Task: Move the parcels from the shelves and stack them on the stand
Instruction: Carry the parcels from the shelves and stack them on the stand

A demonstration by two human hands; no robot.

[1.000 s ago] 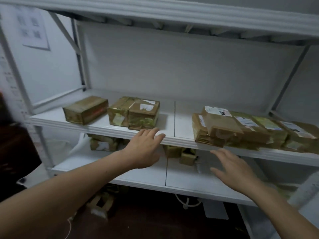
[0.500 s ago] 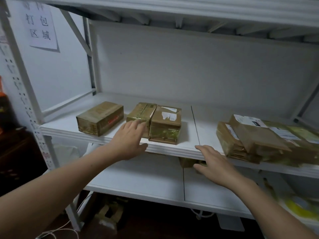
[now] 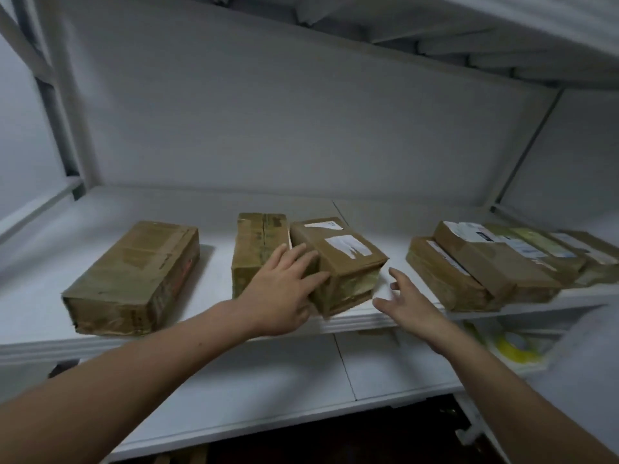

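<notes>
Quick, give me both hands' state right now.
Left hand: open, fingers against the labelled parcel.
Right hand: open, holding nothing, beside that parcel.

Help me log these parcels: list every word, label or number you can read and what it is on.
No text here is legible.
Middle parcel, white labels: print blurred, unreadable.
Right parcels, labels: print too small and blurred.
Left parcel, reddish marking on its side: blurred, unreadable.
</notes>
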